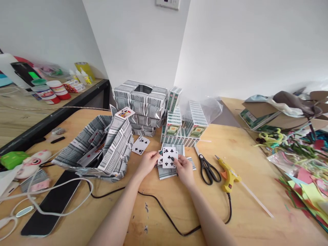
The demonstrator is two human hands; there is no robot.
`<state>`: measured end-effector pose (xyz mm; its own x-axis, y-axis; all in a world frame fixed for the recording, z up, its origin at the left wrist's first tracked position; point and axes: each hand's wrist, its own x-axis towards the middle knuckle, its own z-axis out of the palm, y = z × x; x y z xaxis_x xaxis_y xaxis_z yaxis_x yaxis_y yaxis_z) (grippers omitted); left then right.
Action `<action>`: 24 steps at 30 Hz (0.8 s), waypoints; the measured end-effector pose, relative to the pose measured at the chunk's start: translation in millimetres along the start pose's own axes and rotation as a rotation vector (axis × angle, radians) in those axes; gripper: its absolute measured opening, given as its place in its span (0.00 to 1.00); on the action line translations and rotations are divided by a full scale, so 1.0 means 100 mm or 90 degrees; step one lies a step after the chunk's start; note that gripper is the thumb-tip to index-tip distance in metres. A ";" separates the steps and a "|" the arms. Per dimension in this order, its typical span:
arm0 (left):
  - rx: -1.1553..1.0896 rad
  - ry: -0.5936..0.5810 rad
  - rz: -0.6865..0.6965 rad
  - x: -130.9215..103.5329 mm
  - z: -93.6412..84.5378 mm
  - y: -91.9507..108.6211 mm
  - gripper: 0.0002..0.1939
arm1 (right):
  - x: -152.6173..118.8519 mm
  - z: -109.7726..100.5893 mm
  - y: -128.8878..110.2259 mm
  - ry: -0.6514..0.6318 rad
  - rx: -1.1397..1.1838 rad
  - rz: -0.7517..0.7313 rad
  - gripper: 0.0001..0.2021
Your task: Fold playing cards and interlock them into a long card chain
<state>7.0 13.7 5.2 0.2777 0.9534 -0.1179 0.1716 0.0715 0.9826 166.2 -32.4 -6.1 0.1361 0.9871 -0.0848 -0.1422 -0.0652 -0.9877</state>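
Note:
Two overlapping playing cards [169,158], a five of clubs in front of another club card, are held face up between my hands. My left hand [151,160] pinches their left side, and my right hand [183,166] grips the right side. Beneath them several patterned card pieces [166,173] lie on the table. A loose club card [140,145] rests just to the left. Farther left stands an open basket made of folded cards [116,150], with loose cards inside. Behind it sits a box-shaped folded-card piece [143,102] with an opening on top.
Stacked card packs [176,133] stand at the back. Black scissors [208,169] and a yellow glue gun [230,177] lie to the right, its black cord crossing the front. A phone [52,205] and white cable are at left. Paper scraps [304,191] and a cardboard box [266,112] sit far right.

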 end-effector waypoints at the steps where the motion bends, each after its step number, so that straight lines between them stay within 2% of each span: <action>1: 0.010 0.000 0.010 0.00 -0.01 0.01 0.19 | 0.00 0.00 0.00 0.003 -0.002 0.000 0.15; 7: 0.031 -0.035 0.026 -0.02 -0.04 0.06 0.17 | 0.00 -0.01 -0.02 0.005 -0.026 -0.011 0.13; 24: 0.087 -0.013 0.063 -0.01 -0.05 -0.02 0.19 | -0.01 0.02 -0.07 -0.005 -0.032 0.027 0.14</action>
<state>1.9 13.5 3.8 0.3180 0.9477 -0.0263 0.2696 -0.0637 0.9609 165.3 -32.9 1.5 0.1238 0.9842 -0.1266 -0.0990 -0.1147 -0.9885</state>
